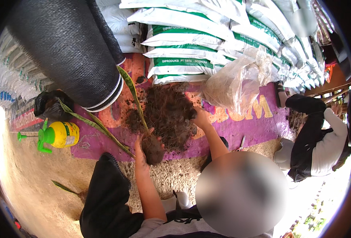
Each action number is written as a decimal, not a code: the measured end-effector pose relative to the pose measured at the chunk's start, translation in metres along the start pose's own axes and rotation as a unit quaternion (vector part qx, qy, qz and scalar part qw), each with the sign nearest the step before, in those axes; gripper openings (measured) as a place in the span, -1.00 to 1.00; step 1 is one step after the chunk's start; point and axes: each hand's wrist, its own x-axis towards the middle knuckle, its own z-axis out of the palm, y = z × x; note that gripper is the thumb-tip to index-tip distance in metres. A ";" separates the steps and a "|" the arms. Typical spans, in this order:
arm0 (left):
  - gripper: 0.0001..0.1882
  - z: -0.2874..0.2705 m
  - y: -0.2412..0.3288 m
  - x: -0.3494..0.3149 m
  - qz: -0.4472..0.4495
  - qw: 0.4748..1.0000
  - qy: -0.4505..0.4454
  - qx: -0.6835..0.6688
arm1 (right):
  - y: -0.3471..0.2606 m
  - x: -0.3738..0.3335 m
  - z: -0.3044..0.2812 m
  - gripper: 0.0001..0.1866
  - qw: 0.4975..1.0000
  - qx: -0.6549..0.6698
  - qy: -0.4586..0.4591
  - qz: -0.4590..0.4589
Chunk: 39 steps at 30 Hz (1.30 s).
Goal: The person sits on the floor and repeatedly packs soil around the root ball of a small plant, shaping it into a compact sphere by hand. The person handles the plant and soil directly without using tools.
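I'd steady the root ball point(153, 150) gently, left grip point(139, 154) curled around it; at its two o'clock, I can't tell whether right grip point(201, 118) pinches soil point(166, 115).

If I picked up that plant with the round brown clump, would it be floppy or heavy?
Probably bottom-heavy: the round brown clump is much thicker than the long leaf. The leaf looks fairly stiff, curving only gently. The clump might crumble, since loose dark soil lies nearby.

Blown-out glare both sides, fisheye-bent edges
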 end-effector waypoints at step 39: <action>-0.16 0.064 0.003 -0.058 0.128 0.978 0.088 0.142 | -0.298 -0.124 -0.258 -0.45 0.919 -0.062 -0.076 -0.381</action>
